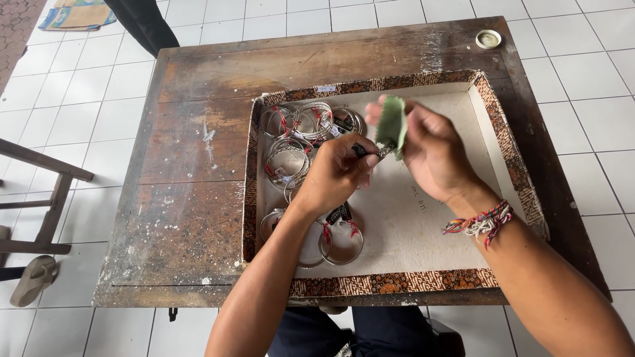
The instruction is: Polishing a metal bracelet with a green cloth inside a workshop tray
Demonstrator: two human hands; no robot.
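My left hand (pixel 334 173) pinches a small dark-and-silver piece (pixel 360 151) above a shallow tray (pixel 489 112) with a patterned brown rim. A folded green cloth (pixel 392 125) is gripped in my right hand (pixel 433 152) and pressed against the tip of that piece. On my right wrist sits a braided multicoloured bracelet (pixel 481 223). Several silver bangles (pixel 301 129) with red ties lie in the tray's left part, and more bangles (pixel 340 246) sit below my left forearm.
The tray rests on a worn wooden table (pixel 192 172) over white floor tiles. A small round lid (pixel 488 39) sits at the table's far right corner. A wooden stool frame (pixel 46 198) and a sandal (pixel 34 279) are at left. A dark trouser leg (pixel 142 23) stands beyond the table.
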